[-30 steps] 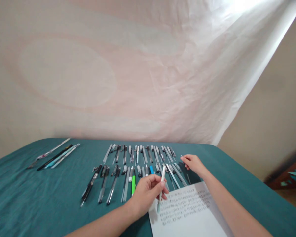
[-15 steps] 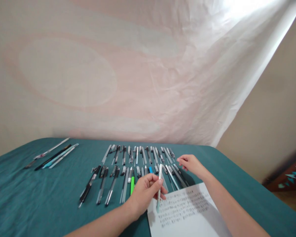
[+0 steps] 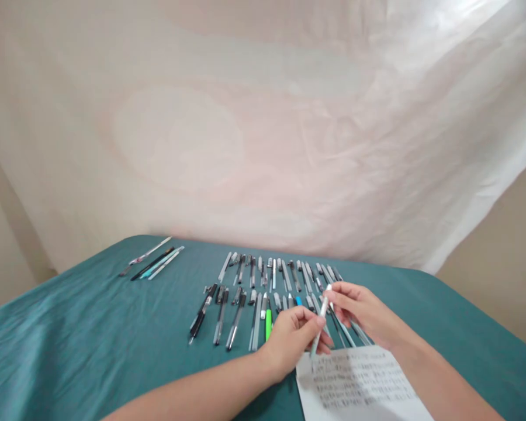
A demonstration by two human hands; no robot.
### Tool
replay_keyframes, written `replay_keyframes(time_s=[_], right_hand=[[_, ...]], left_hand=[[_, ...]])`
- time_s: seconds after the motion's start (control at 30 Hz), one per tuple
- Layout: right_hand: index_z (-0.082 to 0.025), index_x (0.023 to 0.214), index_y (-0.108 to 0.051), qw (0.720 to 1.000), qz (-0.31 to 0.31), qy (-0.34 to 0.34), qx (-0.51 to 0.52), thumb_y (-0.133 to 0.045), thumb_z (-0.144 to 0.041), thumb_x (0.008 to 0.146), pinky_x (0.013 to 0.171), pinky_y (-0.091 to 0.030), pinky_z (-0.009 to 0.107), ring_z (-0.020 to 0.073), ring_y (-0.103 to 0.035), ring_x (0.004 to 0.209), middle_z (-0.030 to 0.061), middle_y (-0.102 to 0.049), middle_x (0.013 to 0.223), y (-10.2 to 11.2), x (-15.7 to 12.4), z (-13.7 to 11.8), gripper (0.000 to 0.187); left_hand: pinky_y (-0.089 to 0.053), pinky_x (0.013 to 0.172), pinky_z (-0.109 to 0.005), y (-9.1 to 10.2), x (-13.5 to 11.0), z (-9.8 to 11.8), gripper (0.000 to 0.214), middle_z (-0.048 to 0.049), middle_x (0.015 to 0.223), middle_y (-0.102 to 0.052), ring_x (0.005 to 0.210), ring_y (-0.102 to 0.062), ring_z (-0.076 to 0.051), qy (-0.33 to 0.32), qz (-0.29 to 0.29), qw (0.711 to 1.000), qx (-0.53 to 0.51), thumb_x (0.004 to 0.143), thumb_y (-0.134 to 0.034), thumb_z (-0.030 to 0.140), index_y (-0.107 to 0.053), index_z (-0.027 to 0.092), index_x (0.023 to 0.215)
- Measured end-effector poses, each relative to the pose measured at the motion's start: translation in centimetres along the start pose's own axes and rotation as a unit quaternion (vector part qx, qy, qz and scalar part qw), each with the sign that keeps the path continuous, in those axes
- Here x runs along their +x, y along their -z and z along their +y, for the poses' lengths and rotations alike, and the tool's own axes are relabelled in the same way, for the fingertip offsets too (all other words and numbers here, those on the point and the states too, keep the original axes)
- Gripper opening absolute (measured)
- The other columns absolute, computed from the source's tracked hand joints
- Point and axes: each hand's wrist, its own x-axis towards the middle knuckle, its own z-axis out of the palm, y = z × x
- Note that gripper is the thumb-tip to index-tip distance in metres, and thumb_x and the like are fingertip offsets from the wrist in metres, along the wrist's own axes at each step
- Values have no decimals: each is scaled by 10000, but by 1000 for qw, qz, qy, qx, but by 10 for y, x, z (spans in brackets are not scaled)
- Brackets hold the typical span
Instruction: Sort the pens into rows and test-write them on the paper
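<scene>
Steadying the white pen [image 3: 323,310] w/ the L hand [image 3: 291,340] looks like the key pt: hold it firmly mid-barrel, let the R hand [image 3: 360,305] work just the top end, & run any force straight along the barrel, since sideways pressure could make it slip. L hand's pinched shut, thumb vs. fingers, w/ the pen btwn. R hand's fingers are curled in at the top end; can't tell if they actually grip it. Pen's at approx 2 o'clock from the L hand, 9 from the R, tilted, top toward 1 o'clock, low end toward 7 over the written sheet [image 3: 368,403]. Rows of pens [image 3: 274,275] lie on the desk [image 3: 96,339] at 12 o'clock, so mind the knuckles.
</scene>
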Motion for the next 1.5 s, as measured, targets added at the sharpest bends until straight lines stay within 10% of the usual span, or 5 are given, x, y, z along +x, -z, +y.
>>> replay_keyframes(time_s=[0.2, 0.43, 1.03, 1.5], right_hand=[[-144, 781, -585, 992, 116, -3, 39, -657, -385, 654, 399, -336, 169, 53, -413, 458, -19, -498, 588, 73, 15, 19, 282], [-149, 656, -558, 968, 139, -116, -174, -612, -486, 628, 405, -343, 178, 62, -429, 431, -25, -526, 533, 137, 16, 70, 343], [-144, 753, -586, 951, 113, -83, -274, -547, -407, 695, 371, -369, 161, 86, -510, 467, 14, -586, 610, 119, 33, 102, 272], [-160, 682, -593, 909, 247, 17, -334, -337, -539, 773, 464, -374, 242, 137, -511, 444, 10, -566, 537, 117, 39, 119, 466]], left_hand=[[-423, 493, -228, 2, 1, 3, 398, -39, 622, -614, 495, -578, -119, 9, 25, 1000, -3, 777, -408, 511, -515, 128, 777], [-398, 476, -217, 4, 4, 5, 419, -38, 622, -606, 495, -569, -117, 15, 19, 1000, 11, 798, -362, 514, -522, 129, 762], [-380, 466, -217, 5, 5, 7, 408, -33, 604, -593, 488, -556, -119, 28, 23, 999, 21, 774, -398, 520, -522, 133, 738], [-472, 557, -244, 38, 28, 26, 403, -87, 798, -640, 662, -619, -141, -55, 42, 978, 198, 838, -287, 441, -536, 124, 837]])
